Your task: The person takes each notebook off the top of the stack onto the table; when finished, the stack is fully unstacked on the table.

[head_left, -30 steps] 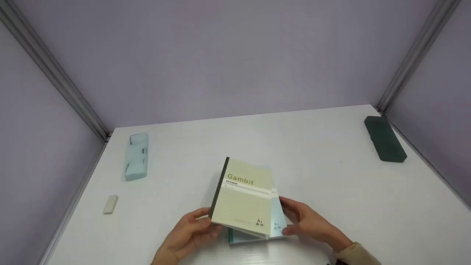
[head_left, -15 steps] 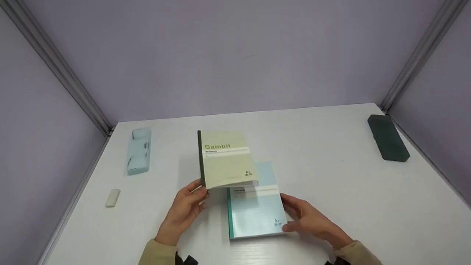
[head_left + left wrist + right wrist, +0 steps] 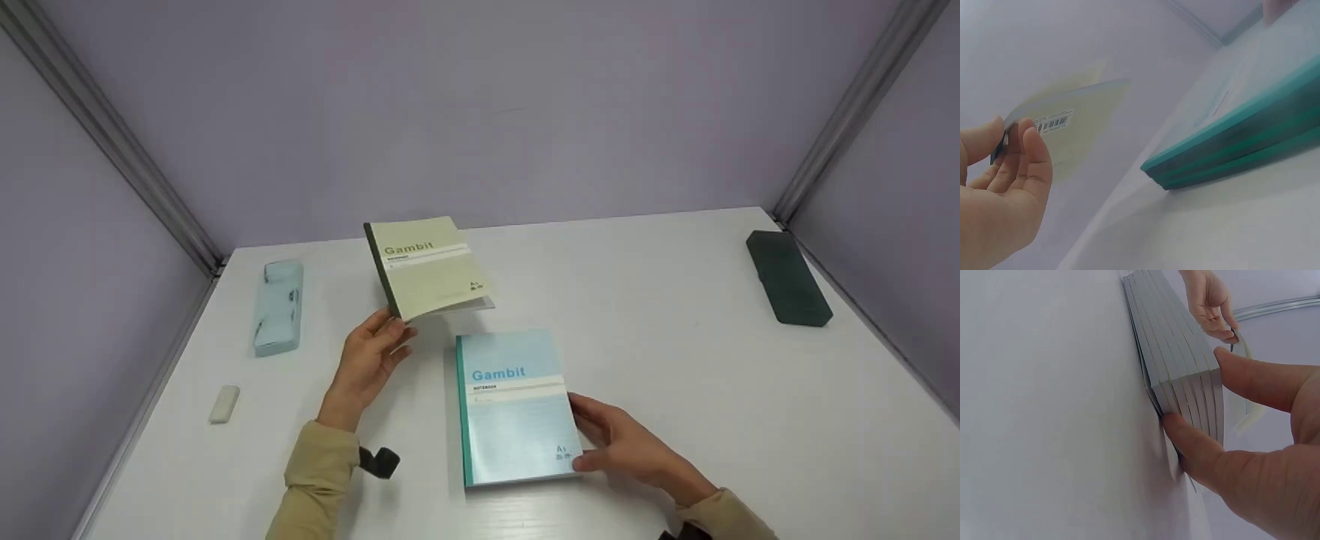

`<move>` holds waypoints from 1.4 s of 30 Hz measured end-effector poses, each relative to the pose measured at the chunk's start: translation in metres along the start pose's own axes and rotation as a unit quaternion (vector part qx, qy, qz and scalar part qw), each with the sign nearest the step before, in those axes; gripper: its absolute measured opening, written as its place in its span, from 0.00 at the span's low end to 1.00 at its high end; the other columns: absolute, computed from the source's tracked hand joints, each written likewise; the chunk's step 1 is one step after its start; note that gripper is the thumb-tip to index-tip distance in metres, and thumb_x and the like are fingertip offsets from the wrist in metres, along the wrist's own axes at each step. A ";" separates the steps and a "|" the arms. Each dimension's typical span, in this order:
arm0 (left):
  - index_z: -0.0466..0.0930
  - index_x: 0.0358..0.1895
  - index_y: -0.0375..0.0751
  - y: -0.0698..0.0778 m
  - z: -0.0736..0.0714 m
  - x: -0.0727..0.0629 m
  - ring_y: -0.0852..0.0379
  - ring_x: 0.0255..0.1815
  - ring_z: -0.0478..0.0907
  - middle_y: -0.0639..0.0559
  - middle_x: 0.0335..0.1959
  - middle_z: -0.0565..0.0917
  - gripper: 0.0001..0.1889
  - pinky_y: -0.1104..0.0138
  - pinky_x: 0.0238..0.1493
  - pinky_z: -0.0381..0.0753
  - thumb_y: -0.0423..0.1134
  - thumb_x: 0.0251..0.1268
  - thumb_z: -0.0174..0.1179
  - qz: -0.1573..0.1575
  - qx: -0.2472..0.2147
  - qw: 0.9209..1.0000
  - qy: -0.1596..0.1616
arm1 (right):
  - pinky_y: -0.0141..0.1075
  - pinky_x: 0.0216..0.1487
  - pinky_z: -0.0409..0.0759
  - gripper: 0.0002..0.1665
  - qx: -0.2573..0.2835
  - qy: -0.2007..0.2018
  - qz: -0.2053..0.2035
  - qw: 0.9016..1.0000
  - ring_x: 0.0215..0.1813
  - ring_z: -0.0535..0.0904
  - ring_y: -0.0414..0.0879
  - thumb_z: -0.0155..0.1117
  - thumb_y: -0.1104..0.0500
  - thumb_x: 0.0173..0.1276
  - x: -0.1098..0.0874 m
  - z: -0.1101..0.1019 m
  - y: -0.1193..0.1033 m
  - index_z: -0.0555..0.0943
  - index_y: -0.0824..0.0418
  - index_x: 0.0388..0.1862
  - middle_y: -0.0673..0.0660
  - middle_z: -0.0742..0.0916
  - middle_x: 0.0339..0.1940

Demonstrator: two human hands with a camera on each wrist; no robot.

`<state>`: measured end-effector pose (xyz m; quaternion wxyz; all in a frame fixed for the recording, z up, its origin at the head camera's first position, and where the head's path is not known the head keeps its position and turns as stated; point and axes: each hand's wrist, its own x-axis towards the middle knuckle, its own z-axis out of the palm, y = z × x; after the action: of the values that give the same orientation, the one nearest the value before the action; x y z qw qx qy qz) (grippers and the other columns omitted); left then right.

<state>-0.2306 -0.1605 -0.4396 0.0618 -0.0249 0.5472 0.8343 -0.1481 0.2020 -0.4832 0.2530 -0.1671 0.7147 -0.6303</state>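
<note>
My left hand (image 3: 366,361) pinches a pale green Gambit notebook (image 3: 429,271) by the bottom of its dark spine, in the air towards the back of the table. The notebook's lower right corner hangs a little loose, and in the left wrist view its back cover (image 3: 1075,135) shows a barcode. Nearer to me, a light blue Gambit notebook (image 3: 517,431) tops a stack. Teal spines (image 3: 1230,135) of several notebooks show in the left wrist view. My right hand (image 3: 637,459) grips the stack's lower right corner; the right wrist view shows thumb and finger around the page edges (image 3: 1176,337).
On the white table (image 3: 645,300), a light blue pencil case (image 3: 278,309) lies at the left, with a small white eraser (image 3: 224,405) in front of it. A dark green case (image 3: 789,279) sits at the back right. Purple-grey walls (image 3: 480,112) enclose the back and sides.
My left hand has lifted the pale green notebook off the blue one and carried it away to the back left, uncovering the blue cover. My right hand has stayed at the stack's corner.
</note>
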 end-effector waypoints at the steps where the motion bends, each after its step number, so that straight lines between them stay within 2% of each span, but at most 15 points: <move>1: 0.67 0.66 0.34 0.002 -0.002 0.004 0.57 0.45 0.79 0.50 0.43 0.80 0.21 0.69 0.42 0.78 0.32 0.72 0.51 -0.001 0.007 1.000 0.002 | 0.46 0.73 0.49 0.59 0.000 -0.001 -0.001 1.000 0.77 0.46 0.58 0.73 0.72 0.50 0.000 0.001 0.000 0.49 0.71 0.75 0.67 0.54 0.76; 7: 0.65 0.68 0.36 0.009 -0.025 0.027 0.58 0.47 0.78 0.54 0.44 0.80 0.23 0.68 0.46 0.78 0.35 0.73 0.52 -0.018 0.060 0.998 0.029 | 0.48 0.73 0.48 0.59 0.008 0.000 0.001 1.000 0.77 0.46 0.59 0.73 0.72 0.49 -0.002 0.005 0.001 0.50 0.71 0.75 0.67 0.55 0.76; 11: 0.62 0.70 0.36 0.009 -0.045 0.036 0.57 0.49 0.77 0.54 0.44 0.78 0.25 0.66 0.51 0.76 0.36 0.74 0.51 -0.042 0.071 0.996 0.043 | 0.49 0.73 0.46 0.59 0.012 -0.003 -0.002 1.000 0.76 0.46 0.60 0.73 0.72 0.49 -0.004 0.007 0.002 0.50 0.71 0.75 0.67 0.55 0.76; 15: 0.57 0.73 0.36 0.012 -0.067 0.039 0.54 0.53 0.73 0.51 0.47 0.76 0.27 0.64 0.55 0.74 0.36 0.74 0.49 -0.069 0.062 0.995 0.049 | 0.50 0.73 0.46 0.58 0.014 -0.003 -0.003 1.000 0.76 0.46 0.60 0.72 0.72 0.48 -0.004 0.010 0.001 0.50 0.71 0.75 0.67 0.55 0.76; 19: 0.53 0.74 0.36 0.015 -0.087 0.038 0.53 0.54 0.71 0.50 0.49 0.75 0.28 0.66 0.51 0.75 0.36 0.75 0.47 -0.097 0.055 0.992 0.058 | 0.50 0.73 0.48 0.58 0.006 0.000 0.000 1.000 0.76 0.48 0.59 0.73 0.72 0.48 -0.006 0.012 0.002 0.52 0.69 0.75 0.66 0.57 0.76; 22: 0.51 0.75 0.36 0.016 -0.097 0.038 0.54 0.53 0.72 0.51 0.48 0.75 0.29 0.67 0.49 0.76 0.35 0.75 0.47 -0.113 0.061 0.990 0.059 | 0.49 0.73 0.50 0.58 0.004 0.005 0.007 1.000 0.76 0.48 0.59 0.73 0.72 0.48 -0.008 0.011 0.001 0.52 0.69 0.75 0.66 0.57 0.76; 27: 0.51 0.74 0.34 0.017 -0.103 0.040 0.58 0.45 0.76 0.49 0.46 0.76 0.29 0.68 0.46 0.78 0.35 0.75 0.48 -0.131 0.082 0.986 0.061 | 0.47 0.73 0.51 0.59 0.015 0.002 0.010 1.000 0.76 0.47 0.60 0.73 0.71 0.49 -0.010 0.008 0.001 0.49 0.71 0.75 0.67 0.54 0.76; 32: 0.56 0.72 0.32 0.018 -0.103 0.044 0.61 0.33 0.76 0.49 0.38 0.79 0.27 0.71 0.36 0.79 0.35 0.74 0.49 -0.136 0.141 0.976 0.093 | 0.43 0.73 0.50 0.59 0.030 -0.012 0.000 0.999 0.77 0.45 0.59 0.73 0.71 0.50 -0.012 0.007 0.003 0.48 0.71 0.75 0.68 0.54 0.76; 36: 0.59 0.70 0.31 0.018 -0.103 0.046 0.60 0.30 0.75 0.46 0.37 0.78 0.26 0.71 0.30 0.77 0.34 0.73 0.50 -0.129 0.179 0.967 0.124 | 0.48 0.73 0.48 0.59 0.024 -0.009 0.003 1.000 0.77 0.45 0.59 0.74 0.70 0.50 -0.013 0.007 0.003 0.49 0.71 0.75 0.67 0.54 0.76; 40: 0.62 0.68 0.30 0.016 -0.103 0.046 0.60 0.28 0.74 0.46 0.35 0.79 0.24 0.71 0.28 0.77 0.33 0.72 0.51 -0.113 0.229 0.955 0.149 | 0.52 0.73 0.46 0.59 0.011 0.002 0.011 1.000 0.76 0.46 0.60 0.75 0.70 0.49 -0.013 0.009 0.001 0.51 0.70 0.75 0.67 0.56 0.76; 42: 0.65 0.66 0.29 0.013 -0.104 0.046 0.61 0.26 0.74 0.48 0.32 0.79 0.23 0.71 0.27 0.76 0.34 0.71 0.53 -0.102 0.270 0.945 0.157 | 0.52 0.73 0.46 0.59 0.009 0.006 0.015 1.000 0.76 0.47 0.60 0.75 0.70 0.48 -0.013 0.010 0.001 0.51 0.70 0.75 0.66 0.56 0.76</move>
<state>-0.2810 -0.2570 -0.4745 0.0645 -0.1933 0.7494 0.6300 -0.1317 0.2014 -0.4829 0.2598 -0.1500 0.7128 -0.6340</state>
